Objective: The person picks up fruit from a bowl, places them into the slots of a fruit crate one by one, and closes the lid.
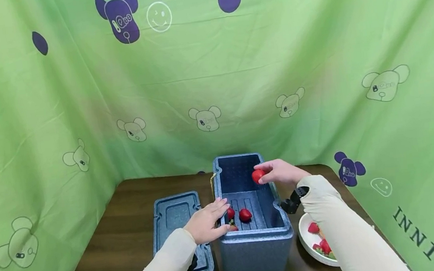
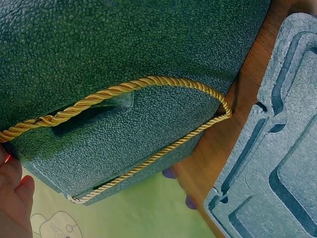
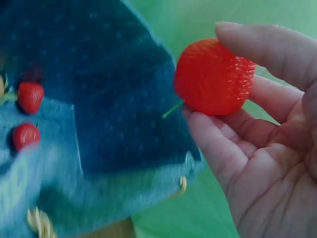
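Observation:
My right hand [image 1: 283, 173] pinches a red fruit [image 1: 258, 176] between thumb and fingers, over the right wall of a speckled dark blue foam box [image 1: 256, 256]. Up close in the right wrist view, that red fruit [image 3: 213, 79] is round, bumpy-skinned and has a thin green stem. Several red fruits lie at the near end of the box floor, one [image 1: 245, 215] apart from the others. My left hand [image 1: 204, 224] rests at the box's near left rim with its fingers extended, partly covering the fruits there.
Left of the box lies its blue lid [image 1: 177, 211] on the brown wooden table [image 1: 112, 237]. A white bowl [image 1: 308, 248] of strawberries [image 1: 324, 246] stands at the right, partly behind my right sleeve. A twisted yellow rope [image 2: 158, 82] hangs along the box's left side. Green printed cloth [image 1: 201, 65] surrounds the table.

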Available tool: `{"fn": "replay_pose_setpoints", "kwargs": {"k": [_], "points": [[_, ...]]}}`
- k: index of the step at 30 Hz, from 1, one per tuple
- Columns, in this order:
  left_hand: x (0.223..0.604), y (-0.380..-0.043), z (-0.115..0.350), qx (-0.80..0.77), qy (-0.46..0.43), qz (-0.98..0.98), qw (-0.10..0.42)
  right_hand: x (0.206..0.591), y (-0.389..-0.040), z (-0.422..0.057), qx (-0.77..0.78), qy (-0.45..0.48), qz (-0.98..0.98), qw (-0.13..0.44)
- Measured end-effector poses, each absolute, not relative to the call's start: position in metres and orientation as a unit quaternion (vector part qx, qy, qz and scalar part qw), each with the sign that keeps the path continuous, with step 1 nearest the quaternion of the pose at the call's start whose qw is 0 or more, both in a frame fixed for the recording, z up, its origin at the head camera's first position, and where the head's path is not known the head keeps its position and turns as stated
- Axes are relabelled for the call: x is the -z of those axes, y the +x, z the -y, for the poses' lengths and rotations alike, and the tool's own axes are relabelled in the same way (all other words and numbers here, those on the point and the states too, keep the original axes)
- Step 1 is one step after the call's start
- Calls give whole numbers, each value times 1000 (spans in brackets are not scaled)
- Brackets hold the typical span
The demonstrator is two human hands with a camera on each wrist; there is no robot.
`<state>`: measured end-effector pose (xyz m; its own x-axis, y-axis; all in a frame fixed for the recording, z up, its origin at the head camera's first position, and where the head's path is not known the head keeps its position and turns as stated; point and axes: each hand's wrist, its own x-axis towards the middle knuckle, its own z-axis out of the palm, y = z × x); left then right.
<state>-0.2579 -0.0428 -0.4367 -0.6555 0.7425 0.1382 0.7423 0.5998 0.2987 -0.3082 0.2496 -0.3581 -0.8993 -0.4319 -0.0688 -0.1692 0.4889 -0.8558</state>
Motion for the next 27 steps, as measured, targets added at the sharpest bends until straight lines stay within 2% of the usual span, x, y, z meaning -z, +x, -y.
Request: {"fn": "replay_pose_setpoints", "kwargs": {"k": [7, 17, 27], "points": [[434, -259, 44, -171, 412, -895, 9, 353, -321, -227, 435, -192, -869, 138], [433, -258, 42, -174, 404, -898, 18, 368, -335, -204, 473, -160, -837, 224], [434, -258, 42, -179, 401, -898, 21, 389, -332, -200, 453, -156, -851, 216]]}}
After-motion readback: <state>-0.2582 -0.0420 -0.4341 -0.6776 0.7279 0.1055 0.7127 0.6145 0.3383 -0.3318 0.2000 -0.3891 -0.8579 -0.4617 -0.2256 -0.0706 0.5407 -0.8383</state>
